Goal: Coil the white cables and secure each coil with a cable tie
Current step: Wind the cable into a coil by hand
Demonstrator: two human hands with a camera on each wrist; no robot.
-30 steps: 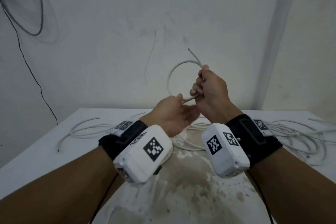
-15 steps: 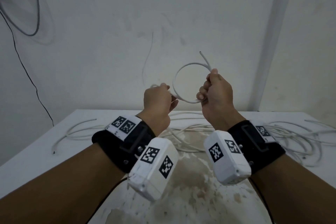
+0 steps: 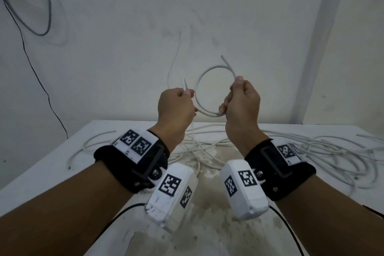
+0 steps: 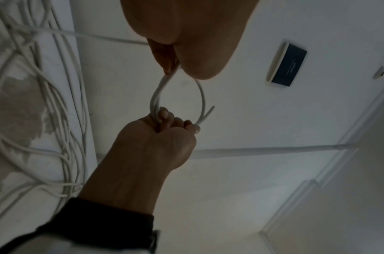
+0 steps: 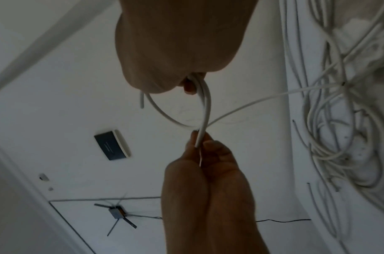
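Observation:
A white cable is bent into one round loop, held up in front of the wall above the table. My right hand grips the loop's right side in a fist, and a short cable end sticks up past its thumb. My left hand pinches the cable at the loop's left side, and from there the cable trails down to the table. In the left wrist view the loop spans between the two hands. In the right wrist view the cable runs from my right fist to the left fingertips. No cable tie is in view.
The white table carries loose white cables: a tangled pile at the right, a few strands at the left, more in the middle under my hands. The near middle of the tabletop is stained. A black wire hangs on the wall at the left.
My hands have drawn apart. The left hand slid along the cable to the left and rose level with the right, so the loop now hangs open between them.

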